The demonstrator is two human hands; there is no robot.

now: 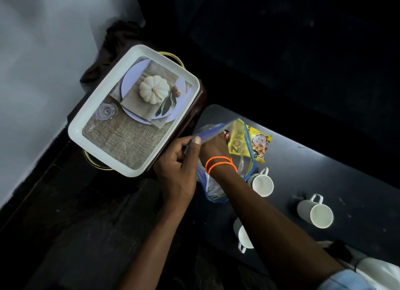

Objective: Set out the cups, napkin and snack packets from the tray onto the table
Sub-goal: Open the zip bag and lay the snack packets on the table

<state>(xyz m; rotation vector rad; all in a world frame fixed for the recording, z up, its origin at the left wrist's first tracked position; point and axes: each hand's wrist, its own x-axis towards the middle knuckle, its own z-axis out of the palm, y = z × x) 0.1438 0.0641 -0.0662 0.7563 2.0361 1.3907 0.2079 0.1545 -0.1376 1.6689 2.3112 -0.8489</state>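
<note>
A white tray [91, 114] with a printed pumpkin picture inside rests on a dark stool at the left and carries nothing loose. On the dark table [337, 173] stand three white cups: one [263, 184] by my right wrist, one [316, 214] further right, one [243, 235] partly under my right forearm. My left hand [179, 166] pinches the blue-edged rim of a clear zip bag [216, 134]. My right hand [214, 146], with orange bands at the wrist, is inside the bag, fingertips at a yellow snack packet [258, 146]. Its grip is hidden.
A wall rises at the left, with dark floor below it. Gold-coloured handles stick out from under the tray. Something white [378, 272] lies at the table's near right corner. The far side of the scene is black.
</note>
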